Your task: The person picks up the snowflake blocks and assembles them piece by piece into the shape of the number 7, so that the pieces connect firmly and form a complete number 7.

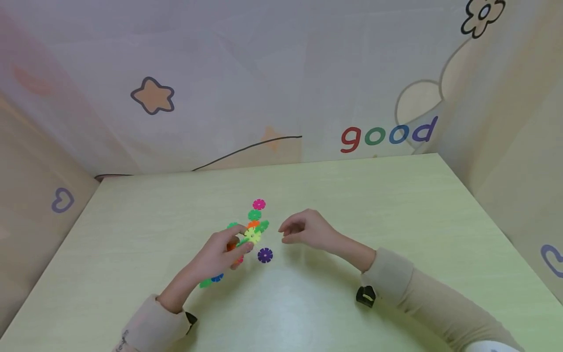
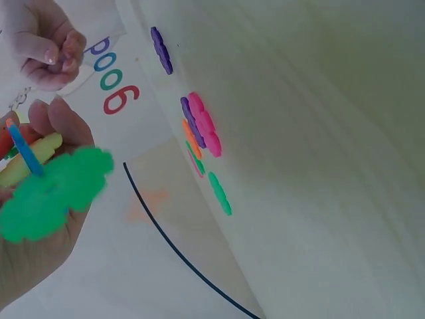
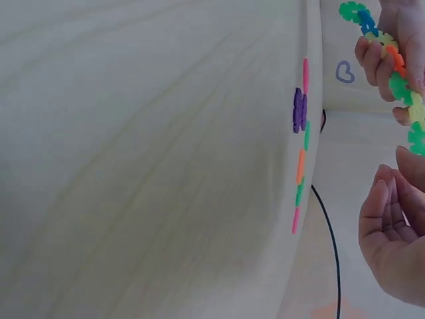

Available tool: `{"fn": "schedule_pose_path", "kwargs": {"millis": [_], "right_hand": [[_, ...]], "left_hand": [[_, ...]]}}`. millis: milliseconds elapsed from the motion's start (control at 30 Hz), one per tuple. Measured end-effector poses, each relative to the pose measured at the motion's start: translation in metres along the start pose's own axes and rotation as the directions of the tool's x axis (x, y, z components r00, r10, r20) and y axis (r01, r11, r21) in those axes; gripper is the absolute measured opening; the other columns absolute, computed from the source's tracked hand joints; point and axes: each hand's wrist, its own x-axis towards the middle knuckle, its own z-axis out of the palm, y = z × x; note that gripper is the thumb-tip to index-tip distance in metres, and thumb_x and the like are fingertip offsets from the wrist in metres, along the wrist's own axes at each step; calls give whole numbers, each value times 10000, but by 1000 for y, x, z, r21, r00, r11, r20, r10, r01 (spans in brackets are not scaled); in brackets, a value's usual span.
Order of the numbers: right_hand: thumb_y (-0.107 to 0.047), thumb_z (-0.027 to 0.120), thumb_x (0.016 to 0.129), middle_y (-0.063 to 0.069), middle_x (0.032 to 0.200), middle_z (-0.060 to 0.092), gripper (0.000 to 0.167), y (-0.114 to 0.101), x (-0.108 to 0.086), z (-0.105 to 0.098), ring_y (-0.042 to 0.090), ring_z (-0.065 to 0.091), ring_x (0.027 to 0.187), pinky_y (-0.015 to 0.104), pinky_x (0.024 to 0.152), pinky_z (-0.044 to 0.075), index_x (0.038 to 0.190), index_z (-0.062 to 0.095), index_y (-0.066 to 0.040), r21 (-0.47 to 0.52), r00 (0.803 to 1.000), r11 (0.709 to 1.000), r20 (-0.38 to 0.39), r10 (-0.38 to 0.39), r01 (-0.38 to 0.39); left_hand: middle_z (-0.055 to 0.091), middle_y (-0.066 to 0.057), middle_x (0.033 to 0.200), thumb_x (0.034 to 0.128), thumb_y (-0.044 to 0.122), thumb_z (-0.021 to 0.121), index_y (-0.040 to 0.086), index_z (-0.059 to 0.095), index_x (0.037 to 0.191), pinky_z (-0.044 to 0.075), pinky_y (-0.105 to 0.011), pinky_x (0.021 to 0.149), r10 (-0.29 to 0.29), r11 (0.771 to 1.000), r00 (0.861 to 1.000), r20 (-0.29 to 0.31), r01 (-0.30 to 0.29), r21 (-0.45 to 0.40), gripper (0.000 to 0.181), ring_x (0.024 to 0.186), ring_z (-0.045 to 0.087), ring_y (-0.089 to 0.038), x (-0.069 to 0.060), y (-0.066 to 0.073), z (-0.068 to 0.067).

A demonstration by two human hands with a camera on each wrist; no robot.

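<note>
My left hand grips a chain of slotted snowflake discs joined edge to edge, in green, blue, yellow and orange. It is held above the table, and the fingers hide part of it. In the left wrist view, a green disc at one end of the chain fills the foreground. To the right of the chain, my right hand hovers with loosely bent fingers and nothing in them. Between the hands and slightly nearer lies a loose purple disc.
Beyond the left hand, a pink disc, a green disc and an orange disc lie on the pale table. A printed curtain stands behind the table and along its sides.
</note>
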Motion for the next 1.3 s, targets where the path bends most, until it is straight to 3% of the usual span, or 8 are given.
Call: {"fn": "schedule_pose_path", "kwargs": {"millis": [167, 567, 767, 1000, 1300], "right_hand": [[-43, 727, 751, 14, 756, 643, 213, 6, 8, 6, 121, 583, 699, 240, 657, 493, 945, 676, 29, 20, 997, 998, 35, 66, -67], [-43, 751, 719, 1, 721, 587, 274, 9, 25, 24, 121, 552, 690, 218, 566, 460, 983, 681, -17, -30, 978, 987, 132, 160, -158], [-58, 772, 700, 13, 720, 554, 318, 8, 31, 31, 130, 476, 636, 203, 530, 397, 1005, 682, -46, -70, 967, 979, 158, 198, -189], [-104, 803, 670, -2, 776, 552, 349, 12, 33, 38, 148, 464, 734, 229, 609, 389, 1004, 703, -111, -161, 965, 971, 164, 204, -178], [-60, 796, 659, -5, 771, 529, 209, 8, 33, 44, 158, 462, 773, 264, 686, 405, 804, 655, -110, -267, 969, 952, 149, 197, -152]], "left_hand": [[554, -117, 643, 908, 218, 570, 58, 479, 1145, 461, -297, 492, -44, 996, 999, -5, 44, -75, 300, 500, 546, -192, 0, -1, -4], [535, -99, 651, 917, 214, 551, 57, 423, 1236, 513, -317, 571, -155, 966, 988, -22, 147, -212, 378, 551, 611, -229, 0, 0, -8], [552, -105, 638, 926, 210, 536, 45, 399, 1248, 511, -313, 582, -139, 960, 990, 12, 138, -243, 387, 563, 614, -249, 1, 0, -9], [557, -96, 637, 927, 199, 535, 44, 407, 1235, 494, -280, 566, -127, 961, 991, 30, 130, -246, 368, 580, 616, -250, 0, 1, -11], [597, -147, 673, 935, 160, 518, 53, 422, 1191, 515, -327, 665, -73, 953, 995, 72, 91, -289, 293, 595, 612, -269, 3, -4, -10]]}}
